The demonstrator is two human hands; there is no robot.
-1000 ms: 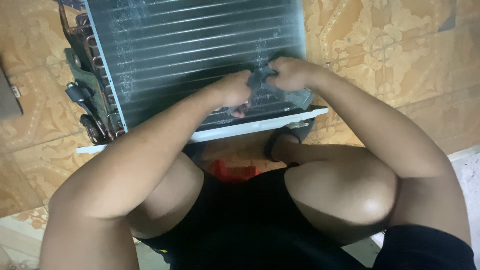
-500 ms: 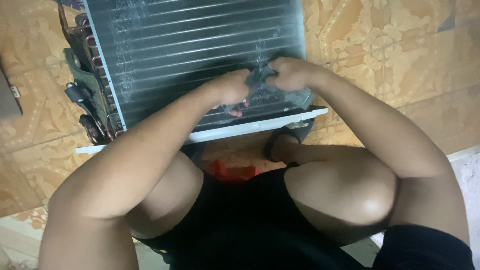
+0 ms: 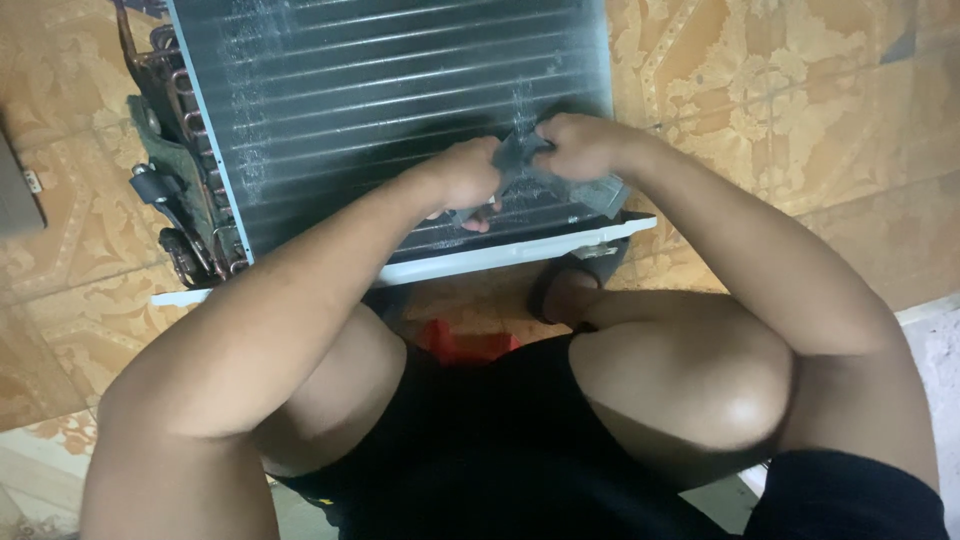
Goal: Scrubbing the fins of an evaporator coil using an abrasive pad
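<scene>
A finned metal coil unit (image 3: 380,110) with a white frame lies flat on the tiled floor in front of my knees. Both hands work at its near right part. My left hand (image 3: 468,178) and my right hand (image 3: 578,145) are closed together on a small grey piece of material (image 3: 522,152) held between them, just above the fins. A longer grey flat strip (image 3: 598,192) runs from under my right hand toward the frame's corner. What exactly the fingers pinch is partly hidden.
Copper pipe bends and dark fittings (image 3: 175,190) stick out at the unit's left side. A red object (image 3: 462,345) lies on the floor between my legs. My sandalled foot (image 3: 565,290) rests by the white frame edge (image 3: 500,258). Patterned orange tiles (image 3: 780,90) surround everything.
None of the hands or the unit has visibly moved; both hands stay closed on the grey piece at the same spot.
</scene>
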